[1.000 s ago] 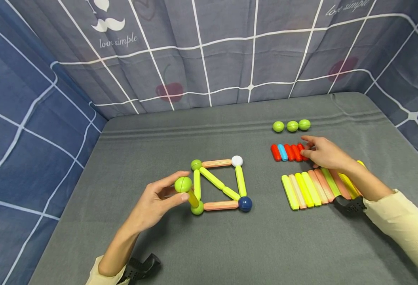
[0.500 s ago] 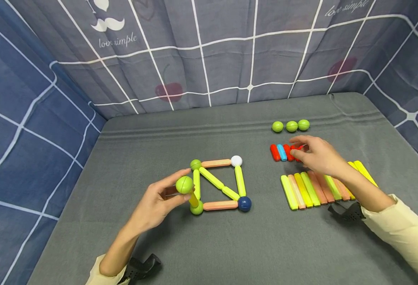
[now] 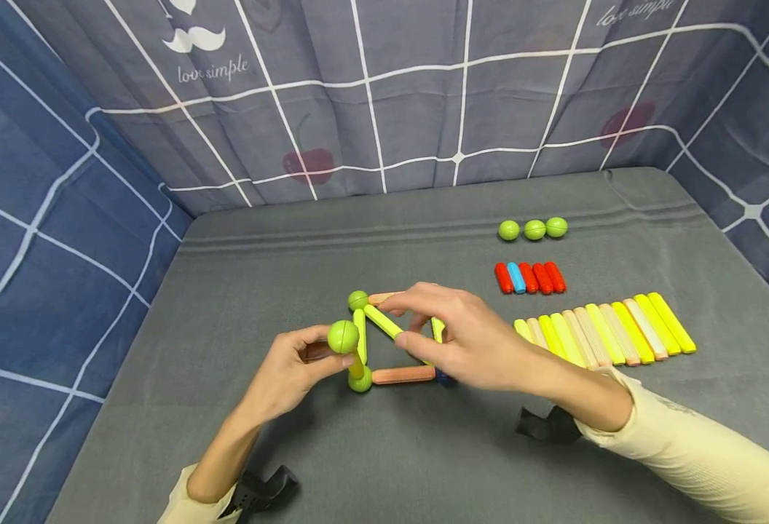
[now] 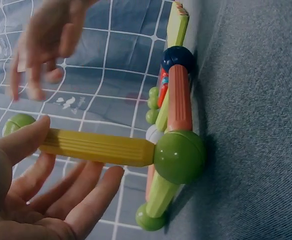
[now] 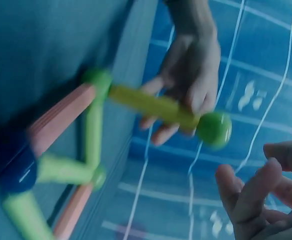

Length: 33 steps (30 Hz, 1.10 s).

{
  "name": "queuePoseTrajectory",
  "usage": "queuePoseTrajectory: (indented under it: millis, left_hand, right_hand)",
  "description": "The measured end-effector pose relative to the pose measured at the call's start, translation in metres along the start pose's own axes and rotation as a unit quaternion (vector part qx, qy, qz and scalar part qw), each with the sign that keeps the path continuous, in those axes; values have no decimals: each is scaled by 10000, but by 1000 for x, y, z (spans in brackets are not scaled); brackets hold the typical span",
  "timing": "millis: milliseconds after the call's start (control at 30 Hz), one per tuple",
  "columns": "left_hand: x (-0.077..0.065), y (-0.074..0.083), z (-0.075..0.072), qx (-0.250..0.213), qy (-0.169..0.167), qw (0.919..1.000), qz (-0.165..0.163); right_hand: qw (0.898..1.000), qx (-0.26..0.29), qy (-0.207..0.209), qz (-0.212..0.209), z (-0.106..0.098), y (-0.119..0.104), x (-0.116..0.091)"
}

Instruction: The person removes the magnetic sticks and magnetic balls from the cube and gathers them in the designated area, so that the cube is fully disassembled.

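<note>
My left hand [image 3: 289,378] pinches an upright yellow magnetic building stick [image 4: 98,146] between thumb and fingers. A green ball [image 3: 343,337] caps it, and its foot meets another green ball [image 4: 180,157] at the near left corner of a flat frame. Orange sticks [image 3: 403,375] and lime sticks [image 3: 384,320] form that frame, one line running diagonally across. Over its right side hovers my right hand [image 3: 470,342], thumb and forefinger apart, nothing visible between them in the right wrist view. It covers the white ball and most of the dark blue ball [image 4: 177,58].
Right of the frame lies a row of long yellow, lime and pale orange sticks [image 3: 610,327]. Behind it are short red sticks [image 3: 542,278] with one blue stick [image 3: 516,278], and farther back three green balls [image 3: 535,230]. A checked curtain [image 3: 417,94] borders the grey table [image 3: 260,276].
My right hand has left the short red sticks and swung left over the frame. My left hand keeps hold of the upright yellow stick, nearly still.
</note>
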<state>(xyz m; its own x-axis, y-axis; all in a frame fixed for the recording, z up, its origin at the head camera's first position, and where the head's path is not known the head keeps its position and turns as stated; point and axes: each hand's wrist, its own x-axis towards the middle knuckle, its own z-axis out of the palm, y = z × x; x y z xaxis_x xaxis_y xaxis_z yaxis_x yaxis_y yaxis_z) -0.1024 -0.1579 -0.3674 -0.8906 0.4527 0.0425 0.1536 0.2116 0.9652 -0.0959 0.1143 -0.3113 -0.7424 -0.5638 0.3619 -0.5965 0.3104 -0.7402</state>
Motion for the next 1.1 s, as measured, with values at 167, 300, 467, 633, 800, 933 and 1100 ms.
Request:
queuePoseTrajectory:
  millis: [167,300,467,633,800,933,1100]
  left_hand:
    - [-1,-4,-1,-211,-351,9990,149]
    - [-3,-7,-1,-162,-435,9987,226]
    - [-3,-7,-1,-75,-444,9988,181]
    - [-3,-7,-1,-166,-463,9984,290]
    - [-3,-8,-1,-208,-403,9983,365]
    - [-2,-8,-1,-97,-305,9991,268]
    - [-2,-7,-1,-40,-294,9994,156]
  right_hand:
    - [9981,-510,-261,-222,28,-12,20]
    - [9957,-790,-457,-151,40,-12,32]
    - [9964,-735,-405,-131,46,-11,39]
    - [9968,-714,-280,-218,47,-11,39]
    - [9989,-413,-106,-185,46,-10,33]
    - [9998,-121,182,-36,39,-7,26]
    - [9990,36,389,219,21,1,11]
